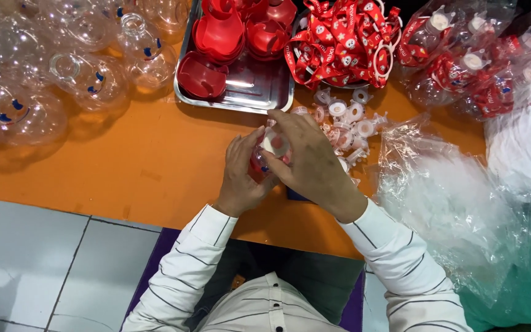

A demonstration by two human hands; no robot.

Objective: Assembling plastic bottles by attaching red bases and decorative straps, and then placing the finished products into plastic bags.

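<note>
I cup the small clear bottle (270,154) in my left hand (241,175), just in front of the steel tray (259,92), so it stays steady while my right hand (308,157) pinches its white cap (276,144) from above.

Orange table (124,147), red straps (345,37), striped white sleeves (185,270).
</note>
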